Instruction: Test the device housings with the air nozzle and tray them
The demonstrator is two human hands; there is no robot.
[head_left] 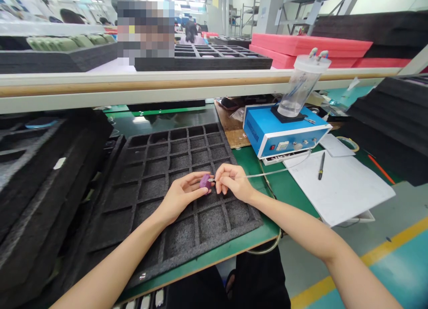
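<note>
Between the thumb and fingers of my left hand [183, 194] is a small purple part [205, 183], whose exact kind I cannot make out. My right hand [234, 182] pinches a thin dispensing tip [211, 180] that touches or nearly touches the purple part. A clear tube [272, 172] runs from the right hand toward the blue dispenser box [287, 130]. Both hands are above a black foam tray [182, 231] divided into square compartments.
A clear cylinder [299, 88] stands on the blue box. White paper [344, 188] with a pen [321, 166] lies at right. Stacked black foam trays [43, 202] rise at left. A shelf rail [200, 84] crosses behind; a person [145, 32] is beyond it.
</note>
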